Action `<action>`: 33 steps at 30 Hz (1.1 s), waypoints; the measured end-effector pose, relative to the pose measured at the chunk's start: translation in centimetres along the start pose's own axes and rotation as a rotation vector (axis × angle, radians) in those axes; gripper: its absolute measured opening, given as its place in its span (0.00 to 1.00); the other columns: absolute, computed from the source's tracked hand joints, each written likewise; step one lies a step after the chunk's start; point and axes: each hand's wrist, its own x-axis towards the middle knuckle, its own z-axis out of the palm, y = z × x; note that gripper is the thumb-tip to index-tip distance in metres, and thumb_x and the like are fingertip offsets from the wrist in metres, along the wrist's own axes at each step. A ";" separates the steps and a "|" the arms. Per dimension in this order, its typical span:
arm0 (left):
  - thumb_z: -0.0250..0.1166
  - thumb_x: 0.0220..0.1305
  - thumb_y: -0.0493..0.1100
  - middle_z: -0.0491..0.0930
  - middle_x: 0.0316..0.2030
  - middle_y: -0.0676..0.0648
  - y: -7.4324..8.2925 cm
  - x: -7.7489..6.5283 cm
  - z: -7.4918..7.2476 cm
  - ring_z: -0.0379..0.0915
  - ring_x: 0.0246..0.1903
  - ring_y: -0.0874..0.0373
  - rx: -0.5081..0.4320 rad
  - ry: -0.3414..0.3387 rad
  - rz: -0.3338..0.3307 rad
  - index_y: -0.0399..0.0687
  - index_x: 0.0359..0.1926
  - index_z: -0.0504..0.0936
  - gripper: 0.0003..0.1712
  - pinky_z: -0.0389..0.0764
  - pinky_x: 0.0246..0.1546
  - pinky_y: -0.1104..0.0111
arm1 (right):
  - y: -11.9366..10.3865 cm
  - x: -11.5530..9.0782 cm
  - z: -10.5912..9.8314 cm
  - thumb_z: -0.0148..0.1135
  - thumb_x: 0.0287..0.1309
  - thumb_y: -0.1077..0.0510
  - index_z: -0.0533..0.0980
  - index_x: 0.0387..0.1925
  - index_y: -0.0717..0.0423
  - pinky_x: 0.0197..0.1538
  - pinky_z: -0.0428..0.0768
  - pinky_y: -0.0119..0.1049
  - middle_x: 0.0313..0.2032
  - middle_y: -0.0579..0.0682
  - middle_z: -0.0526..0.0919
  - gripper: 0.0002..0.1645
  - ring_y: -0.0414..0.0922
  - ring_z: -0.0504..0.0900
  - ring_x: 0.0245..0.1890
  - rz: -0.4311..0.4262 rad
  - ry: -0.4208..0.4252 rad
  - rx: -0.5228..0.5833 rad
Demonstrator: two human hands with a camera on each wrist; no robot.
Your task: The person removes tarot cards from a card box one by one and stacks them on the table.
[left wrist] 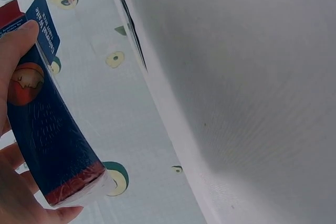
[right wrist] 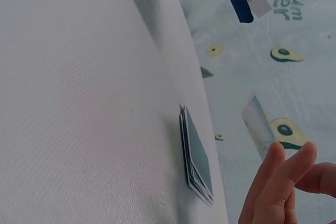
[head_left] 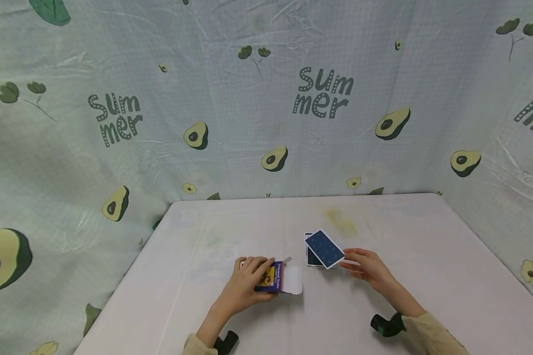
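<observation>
My left hand (head_left: 248,283) grips a dark blue and red tarot deck box (head_left: 270,277) lettered "Universal Waite". The box's end flap (head_left: 293,281) hangs open toward the right, showing its white inside. In the left wrist view the fingers and thumb wrap the box (left wrist: 52,124). My right hand (head_left: 368,268) pinches the corner of a blue-backed card (head_left: 324,249) with a white border. That card (right wrist: 258,124) is raised, seen nearly edge-on in the right wrist view. Below it, a small pile of cards (right wrist: 197,156) lies on the table, partly covered in the head view.
The white-covered table (head_left: 231,227) has a yellowish stain (head_left: 341,222) behind the cards. A pale cloth (head_left: 231,98) printed with avocados hangs behind and at both sides. Dark camera mounts (head_left: 387,325) sit at the wrists.
</observation>
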 end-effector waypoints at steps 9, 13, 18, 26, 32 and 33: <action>0.69 0.40 0.61 0.72 0.48 0.52 0.0 0.0 0.0 0.67 0.47 0.60 0.000 -0.005 0.002 0.53 0.59 0.68 0.43 0.62 0.50 0.57 | 0.1 0.3 0.3 0.56 0.57 0.53 0.63 0.56 0.67 0.33 0.77 0.27 0.37 0.44 0.79 0.30 0.36 0.82 0.34 -0.011 0.020 -0.014; 0.69 0.40 0.61 0.72 0.47 0.52 0.0 0.0 -0.1 0.67 0.47 0.59 -0.002 -0.001 0.005 0.53 0.59 0.68 0.43 0.62 0.50 0.57 | 0.2 0.7 0.4 0.56 0.56 0.54 0.61 0.57 0.67 0.33 0.77 0.27 0.36 0.44 0.80 0.31 0.36 0.82 0.33 -0.004 0.024 0.003; 0.69 0.40 0.61 0.72 0.47 0.53 0.1 0.1 -0.2 0.67 0.47 0.60 0.000 0.004 0.007 0.53 0.59 0.68 0.43 0.63 0.50 0.57 | 0.3 1.1 0.7 0.58 0.54 0.55 0.61 0.58 0.66 0.31 0.76 0.26 0.34 0.43 0.80 0.33 0.35 0.81 0.31 0.014 0.033 -0.005; 0.69 0.40 0.61 0.72 0.47 0.52 0.0 0.0 -0.1 0.67 0.47 0.60 0.005 0.005 0.011 0.53 0.59 0.68 0.43 0.63 0.50 0.57 | 0.5 1.5 1.3 0.60 0.52 0.56 0.62 0.57 0.66 0.29 0.75 0.25 0.29 0.43 0.82 0.33 0.35 0.81 0.29 0.023 0.026 -0.048; 0.69 0.40 0.61 0.72 0.47 0.53 0.0 -0.1 0.0 0.67 0.47 0.60 0.003 0.006 0.012 0.53 0.59 0.68 0.43 0.62 0.50 0.57 | 0.8 1.8 1.7 0.62 0.50 0.58 0.65 0.54 0.67 0.26 0.74 0.24 0.29 0.46 0.83 0.31 0.36 0.82 0.27 0.021 0.033 -0.079; 0.69 0.40 0.61 0.72 0.47 0.53 0.0 -0.1 0.0 0.67 0.47 0.60 0.002 0.006 0.012 0.53 0.59 0.68 0.43 0.62 0.50 0.57 | 0.9 1.9 1.8 0.61 0.50 0.58 0.65 0.54 0.67 0.26 0.74 0.24 0.28 0.46 0.83 0.30 0.36 0.82 0.27 0.022 0.036 -0.079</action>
